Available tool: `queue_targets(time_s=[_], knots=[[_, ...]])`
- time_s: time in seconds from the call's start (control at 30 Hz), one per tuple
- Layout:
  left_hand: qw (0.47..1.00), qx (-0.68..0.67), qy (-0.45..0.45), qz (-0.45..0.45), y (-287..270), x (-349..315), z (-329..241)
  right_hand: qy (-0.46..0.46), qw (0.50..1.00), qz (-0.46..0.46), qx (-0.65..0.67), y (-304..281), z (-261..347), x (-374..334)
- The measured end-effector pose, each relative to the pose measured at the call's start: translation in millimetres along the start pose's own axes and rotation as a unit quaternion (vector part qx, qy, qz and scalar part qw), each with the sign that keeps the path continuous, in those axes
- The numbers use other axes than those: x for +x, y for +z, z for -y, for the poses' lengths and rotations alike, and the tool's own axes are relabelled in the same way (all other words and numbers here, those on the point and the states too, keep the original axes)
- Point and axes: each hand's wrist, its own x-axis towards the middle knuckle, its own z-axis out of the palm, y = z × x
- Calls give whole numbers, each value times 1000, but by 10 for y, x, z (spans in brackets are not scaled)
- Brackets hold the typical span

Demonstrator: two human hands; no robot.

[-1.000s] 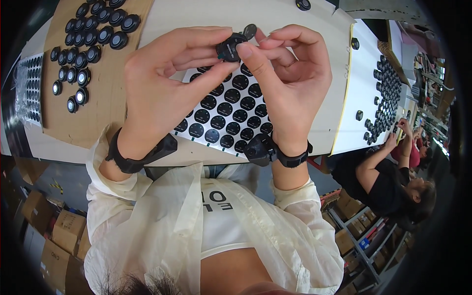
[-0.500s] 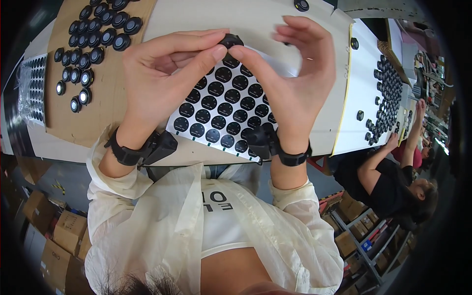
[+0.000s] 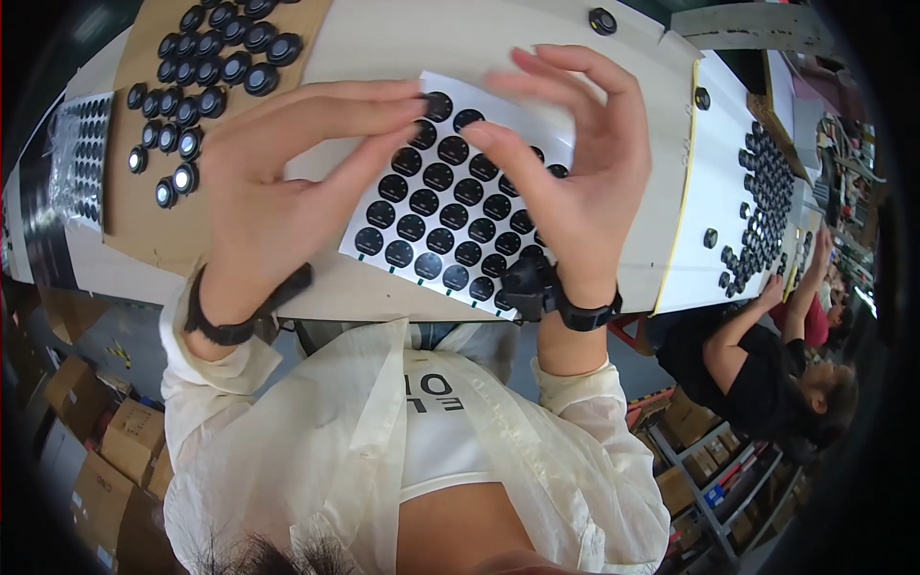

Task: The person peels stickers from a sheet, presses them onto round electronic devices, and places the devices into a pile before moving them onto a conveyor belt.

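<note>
The left hand (image 3: 278, 182) pinched a black round sticker (image 3: 425, 96) at the white sticker sheet (image 3: 450, 206) on the tabletop (image 3: 402, 38); the right hand (image 3: 575, 172) hovered open beside.

Bright, even overhead light — strong fisheye bending, dark vignetted rim; raised fingers (image 3: 537, 72) slightly motion-blurred.
</note>
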Motion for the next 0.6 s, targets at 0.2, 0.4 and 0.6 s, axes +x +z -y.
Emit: queue_targets(time_s=[0.2, 0.4, 0.6], knots=[[945, 319, -65, 44, -567, -348, 352, 66, 987, -125, 72, -212, 21, 48], [907, 402, -41, 117, -732, -98, 218, 66, 945, -308, 85, -433, -52, 45], [908, 303, 105, 270, 232, 1081, 254, 57, 915, -389, 95, -570, -179, -23]])
